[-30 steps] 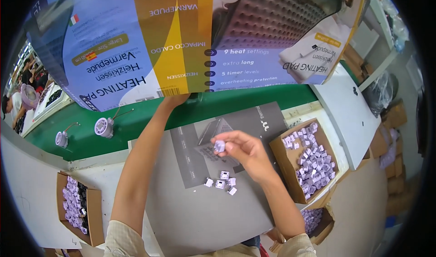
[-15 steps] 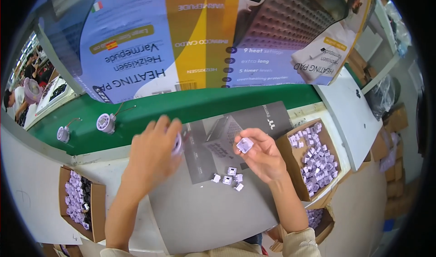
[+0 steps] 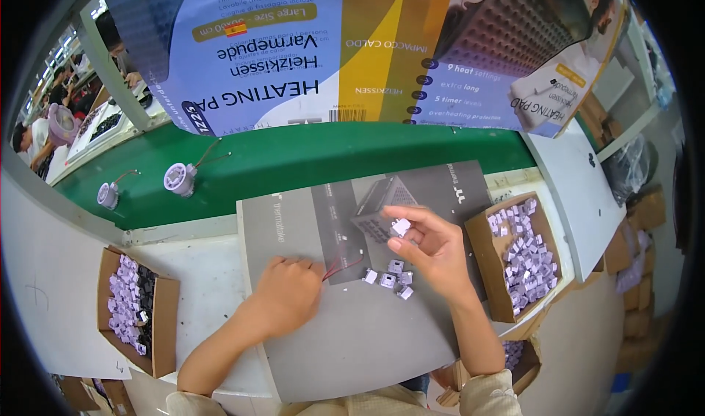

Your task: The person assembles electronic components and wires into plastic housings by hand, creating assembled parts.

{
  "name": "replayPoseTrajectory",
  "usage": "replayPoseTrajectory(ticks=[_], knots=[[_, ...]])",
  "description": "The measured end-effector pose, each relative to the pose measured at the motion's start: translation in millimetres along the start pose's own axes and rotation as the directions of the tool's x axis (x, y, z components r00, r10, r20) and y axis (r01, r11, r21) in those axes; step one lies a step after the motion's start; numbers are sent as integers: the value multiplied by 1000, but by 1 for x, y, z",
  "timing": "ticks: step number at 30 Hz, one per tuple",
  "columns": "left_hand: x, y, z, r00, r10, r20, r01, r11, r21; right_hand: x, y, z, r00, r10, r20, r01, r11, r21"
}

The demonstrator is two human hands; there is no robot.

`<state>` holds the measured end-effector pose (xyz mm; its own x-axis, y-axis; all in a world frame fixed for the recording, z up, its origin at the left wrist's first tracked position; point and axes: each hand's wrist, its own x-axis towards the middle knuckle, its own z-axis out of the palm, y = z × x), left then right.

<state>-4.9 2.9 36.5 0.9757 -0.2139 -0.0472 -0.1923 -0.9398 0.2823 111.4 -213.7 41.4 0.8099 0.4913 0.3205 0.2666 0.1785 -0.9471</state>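
Observation:
My left hand (image 3: 288, 295) is closed over the grey printed card sheet (image 3: 345, 350), back of the hand up. Thin red wires (image 3: 344, 268) stick out from beside its fingers; the part they belong to is hidden under the hand. My right hand (image 3: 433, 258) pinches a small lilac square plastic piece (image 3: 400, 227) between thumb and fingers, above the card. Just to the left of this hand, several similar square pieces (image 3: 388, 280) lie in a loose group on the card.
At right stands a cardboard box (image 3: 476, 247) of lilac pieces; another box (image 3: 170, 320) at left holds lilac and black ones. Two round lilac parts with wires (image 3: 179, 179) rest on the green surface (image 3: 294, 170). A printed heating-pad package (image 3: 367, 56) stands across the back.
My left hand has come down to the card from a raised position, where a round lilac part showed in it. My right hand has turned the small piece slightly. The whole view has shifted.

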Motion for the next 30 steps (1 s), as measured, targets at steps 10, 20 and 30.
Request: replayPoseTrajectory(ticks=[10,20,30], knots=[[35,-5,-17,991,-68,118,133,672,-729,-6,9,0,1000,-13,-1,12,930,-367],[31,-6,-11,993,-9,118,107,491,-865,-5,6,4,993,-81,83,109,895,-433],[31,-9,-5,987,44,154,126,379,-917,-3,2,9,969,-156,192,235,818,-526]])
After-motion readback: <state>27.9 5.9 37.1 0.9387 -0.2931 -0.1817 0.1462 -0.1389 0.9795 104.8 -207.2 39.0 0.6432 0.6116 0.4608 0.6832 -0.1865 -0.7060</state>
